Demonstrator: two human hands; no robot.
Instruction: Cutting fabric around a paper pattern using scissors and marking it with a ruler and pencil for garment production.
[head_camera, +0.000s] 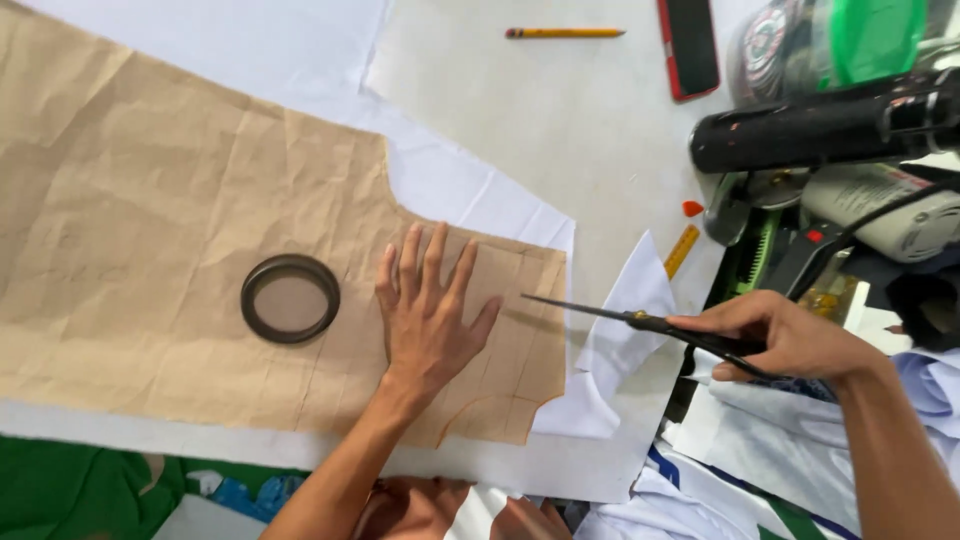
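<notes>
The left hand (428, 318) lies flat, palm down, all 5 fingers spread, pressing on a brown paper pattern (150, 230). Its grip is fully open and closes on nothing; it only bears down on the paper. The pattern lies creased over a sheet of white fabric (470, 190) on the pale tabletop (580, 120), and faint drawn lines cross the paper beside the left palm. Just beside the left hand, on the side away from the right hand, a dark ring (290, 298) rests on the same paper, near the little finger but not touching it.

The right hand (785, 335) has its grip closed around the handles of a pair of black scissors (620, 318). The blades reach from that grip toward the left hand, their tip close to the left thumb, just past the pattern's edge. How far the blades stand apart cannot be told. Under the blades, a folded flap of the white fabric lifts up.

Beyond the right grip, away from the person, lies a yellow ruler (682, 250), partly hidden, and a dark cutting machine (830, 130). Farther out on the tabletop lie a yellow pencil (565, 33) and a red-edged black case (688, 45). Near the right wrist are heaped white cloth pieces (760, 450).
</notes>
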